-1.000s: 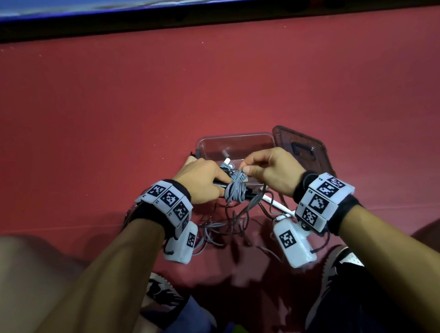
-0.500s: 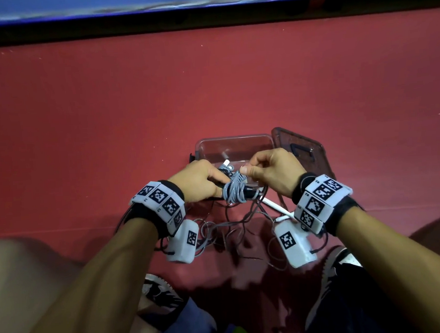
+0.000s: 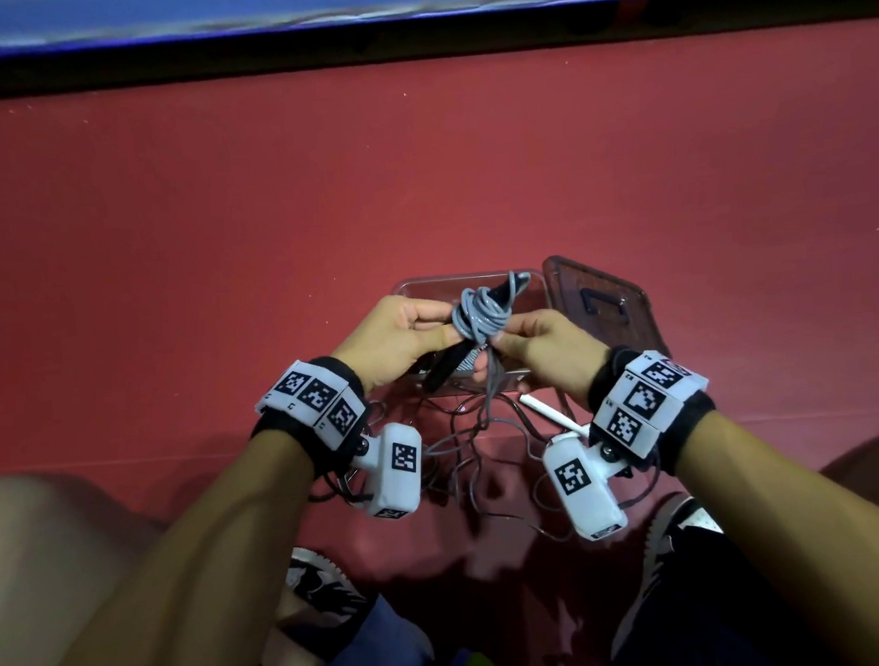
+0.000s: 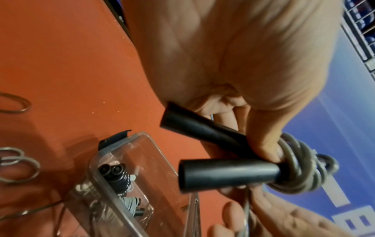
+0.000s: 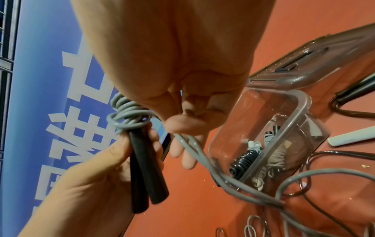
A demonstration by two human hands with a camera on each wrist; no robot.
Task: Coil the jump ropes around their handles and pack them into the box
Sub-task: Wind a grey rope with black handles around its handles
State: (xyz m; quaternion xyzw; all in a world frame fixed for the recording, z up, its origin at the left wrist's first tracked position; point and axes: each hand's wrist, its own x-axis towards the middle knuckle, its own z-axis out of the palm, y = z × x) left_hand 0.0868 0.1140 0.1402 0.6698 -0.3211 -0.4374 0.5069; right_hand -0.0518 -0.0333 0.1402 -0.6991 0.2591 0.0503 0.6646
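Left hand point(image 3: 394, 335) grips two black handles point(image 5: 146, 168); right hand point(image 3: 549, 349) just beside it pinches the grey rope point(image 3: 480, 315), above the clear box point(image 5: 292, 128).

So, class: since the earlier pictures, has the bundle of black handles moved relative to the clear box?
Yes. The black handles swung from lying crosswise to pointing away, coil end over the clear box.

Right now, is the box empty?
No: the right wrist view shows a black coiled rope and a pale one already inside the box.
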